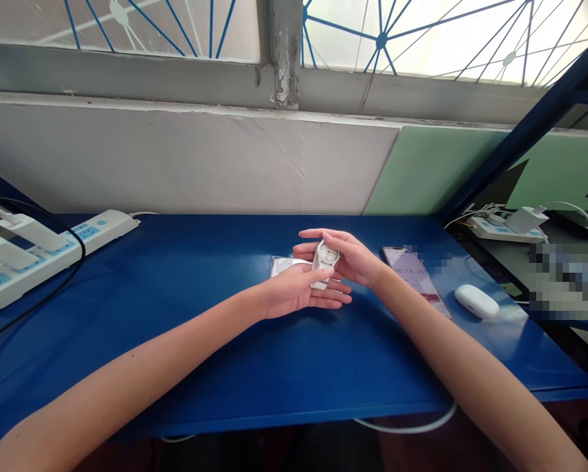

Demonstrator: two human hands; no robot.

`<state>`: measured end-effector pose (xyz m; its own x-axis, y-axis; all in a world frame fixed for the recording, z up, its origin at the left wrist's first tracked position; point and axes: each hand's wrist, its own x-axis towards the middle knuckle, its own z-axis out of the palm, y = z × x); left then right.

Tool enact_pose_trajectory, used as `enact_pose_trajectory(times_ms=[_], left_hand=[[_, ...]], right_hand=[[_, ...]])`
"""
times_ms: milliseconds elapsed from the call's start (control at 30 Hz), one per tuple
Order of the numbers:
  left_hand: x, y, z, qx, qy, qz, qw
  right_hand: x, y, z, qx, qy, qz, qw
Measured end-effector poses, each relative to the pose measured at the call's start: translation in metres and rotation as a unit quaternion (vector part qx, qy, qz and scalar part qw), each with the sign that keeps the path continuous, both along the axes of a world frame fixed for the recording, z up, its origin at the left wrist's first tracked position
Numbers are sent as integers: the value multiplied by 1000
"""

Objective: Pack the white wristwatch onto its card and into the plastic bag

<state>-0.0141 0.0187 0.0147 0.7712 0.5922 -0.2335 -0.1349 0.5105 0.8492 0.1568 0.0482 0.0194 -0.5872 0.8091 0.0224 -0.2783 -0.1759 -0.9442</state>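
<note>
A white wristwatch (328, 254) with a round pale dial is held up between both hands over the blue table. My left hand (294, 290) pinches its lower strap with the thumb on top, the other fingers stretched out beneath. My right hand (351, 254) grips the upper end near the dial, thumb on the watch, its fingers reaching out behind it. Behind my left hand a small white packet (282, 265) in clear plastic lies on the table, partly covered by the hand.
On the right lie a phone (414, 275) showing a timer and a white earbud case (476, 301). A white power strip (90, 236) with chargers and a black cable runs along the left of the blue table (215, 367). A blue metal post (510, 144) rises at the right.
</note>
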Motion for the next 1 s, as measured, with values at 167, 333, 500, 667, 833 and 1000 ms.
enact_pose_trajectory(times_ms=[167, 333, 500, 667, 833, 1000], left_hand=[[2, -2, -2, -10, 19, 36, 999], [3, -4, -2, -25, 19, 11, 999], [1, -2, -2, -20, 15, -10, 1000], [1, -3, -2, -7, 26, 7, 1000], [5, -4, -3, 74, 44, 78, 993], [1, 9, 2, 232, 82, 172, 954]], right_hand=[[0, 0, 3, 12, 65, -14, 998], [0, -3, 7, -22, 95, 25, 995], [2, -4, 11, -36, 114, 47, 992], [1, -5, 13, -19, 76, 33, 996], [-1, -5, 14, 46, 25, -67, 996], [16, 13, 14, 114, 27, -253, 960]])
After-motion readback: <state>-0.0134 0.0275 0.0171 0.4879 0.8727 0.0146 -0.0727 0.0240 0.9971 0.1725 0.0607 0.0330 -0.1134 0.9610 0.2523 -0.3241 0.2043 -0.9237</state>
